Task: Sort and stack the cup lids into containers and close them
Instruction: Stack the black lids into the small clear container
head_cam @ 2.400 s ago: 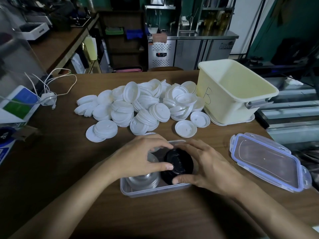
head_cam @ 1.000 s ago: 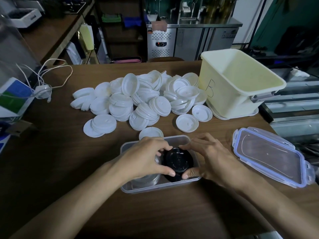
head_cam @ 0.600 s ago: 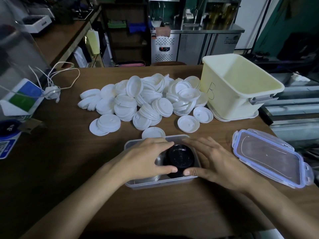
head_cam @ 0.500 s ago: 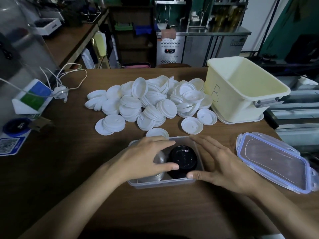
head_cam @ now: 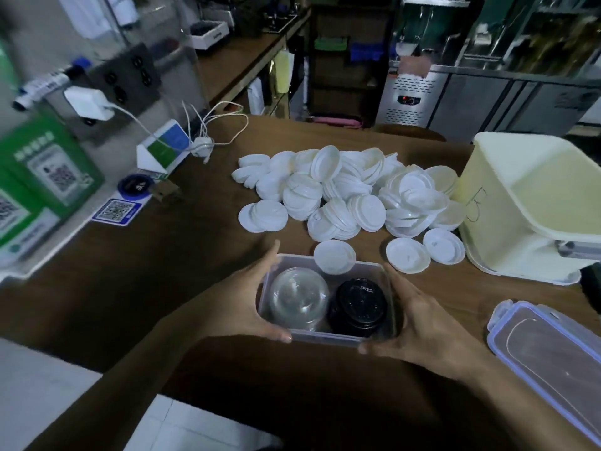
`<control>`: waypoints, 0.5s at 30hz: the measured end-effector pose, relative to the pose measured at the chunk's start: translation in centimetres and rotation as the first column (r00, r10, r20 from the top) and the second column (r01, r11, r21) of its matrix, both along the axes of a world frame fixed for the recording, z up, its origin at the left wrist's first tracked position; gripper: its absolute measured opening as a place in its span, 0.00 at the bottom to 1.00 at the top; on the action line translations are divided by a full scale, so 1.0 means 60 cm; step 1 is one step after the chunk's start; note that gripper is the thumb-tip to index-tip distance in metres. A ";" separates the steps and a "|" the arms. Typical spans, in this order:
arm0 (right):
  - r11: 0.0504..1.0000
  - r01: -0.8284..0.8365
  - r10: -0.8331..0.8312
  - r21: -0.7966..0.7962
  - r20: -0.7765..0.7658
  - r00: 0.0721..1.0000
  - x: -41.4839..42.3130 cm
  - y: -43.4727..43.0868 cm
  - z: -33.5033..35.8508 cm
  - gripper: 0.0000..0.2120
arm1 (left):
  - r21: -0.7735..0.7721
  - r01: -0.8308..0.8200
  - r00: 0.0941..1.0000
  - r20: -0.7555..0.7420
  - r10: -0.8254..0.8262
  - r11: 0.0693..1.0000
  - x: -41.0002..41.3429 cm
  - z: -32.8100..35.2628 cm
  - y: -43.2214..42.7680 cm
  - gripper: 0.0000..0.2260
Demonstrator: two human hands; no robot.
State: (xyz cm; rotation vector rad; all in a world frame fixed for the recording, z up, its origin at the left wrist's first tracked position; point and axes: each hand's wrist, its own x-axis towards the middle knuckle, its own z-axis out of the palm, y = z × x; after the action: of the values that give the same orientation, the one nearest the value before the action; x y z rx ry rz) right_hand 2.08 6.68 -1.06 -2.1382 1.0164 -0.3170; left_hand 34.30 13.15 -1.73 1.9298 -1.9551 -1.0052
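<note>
Both hands have left the lids and moved out to the ends of the clear container (head_cam: 325, 337). The left hand (head_cam: 247, 301) wraps round its left end with the thumb on the near wall, and the right hand (head_cam: 419, 323) clasps the right end likewise. Inside, a stack of clear lids (head_cam: 297, 297) sits left of the black lids (head_cam: 357, 304). The container is at the near side of the counter (head_cam: 162, 271), just before the pile of white lids (head_cam: 341, 190). Its blue-rimmed cover (head_cam: 549, 353) lies apart to the right.
</note>
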 end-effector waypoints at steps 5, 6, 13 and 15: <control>0.998 -0.057 0.057 -0.005 0.048 0.997 0.037 -0.015 -0.011 0.61 | -0.105 -0.063 0.992 0.107 0.074 0.993 0.026 -0.010 0.037 0.54; 0.998 -0.069 0.069 0.000 0.056 0.996 0.047 -0.016 -0.011 0.61 | -0.158 -0.071 0.994 0.071 0.083 0.985 0.036 -0.010 0.048 0.51; 0.983 -0.184 0.184 -0.011 0.048 0.982 0.162 -0.033 0.008 0.65 | -0.269 -0.174 0.984 -0.069 0.162 0.947 0.128 -0.004 0.104 0.45; 0.971 -0.237 0.236 0.005 0.072 0.969 0.208 -0.040 0.016 0.59 | -0.297 -0.216 0.975 -0.019 0.220 0.930 0.167 -0.012 0.120 0.47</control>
State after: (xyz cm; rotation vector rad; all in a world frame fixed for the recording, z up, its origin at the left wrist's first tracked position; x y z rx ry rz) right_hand 14.55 4.29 -0.08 -2.1921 0.7111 -0.2666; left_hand 44.34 20.38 -2.46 1.9294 -1.7318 -0.6001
